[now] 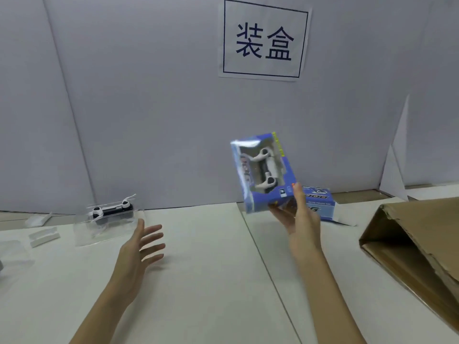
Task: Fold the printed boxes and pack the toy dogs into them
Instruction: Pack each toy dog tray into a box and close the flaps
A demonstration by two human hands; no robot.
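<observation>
**A:** What do we have in front of us?

**B:** We look down at a white table (211, 281) against a grey partition carrying a paper sign (264, 39). Our right hand (301, 224) holds a blue printed box (263, 172) up in the air by its lower end, fingers curled round the bottom edge, thumb along the side. Through its clear window we see a white toy dog (264, 171) already inside.

**A:** And our left hand?

**B:** The left hand (141, 247) hovers above the table, fingers spread wide, holding nothing. Just beyond it another toy dog (111, 211), black and white, lies in a clear plastic tray (99, 230).

**A:** Anything else nearby?

**B:** A flat printed box (325, 202) lies on the table behind our right hand, and a brown carton (419, 249) lies open on its side at far right. Small white inserts (43, 235) sit at far left.

**A:** How should the box handle?

**B:** We judge it light, thin card with a soft window that would dent if squeezed. Best held by the edges or solid ends. The clear tray looks flimsy and slippery, so we would lift it by both sides.
</observation>
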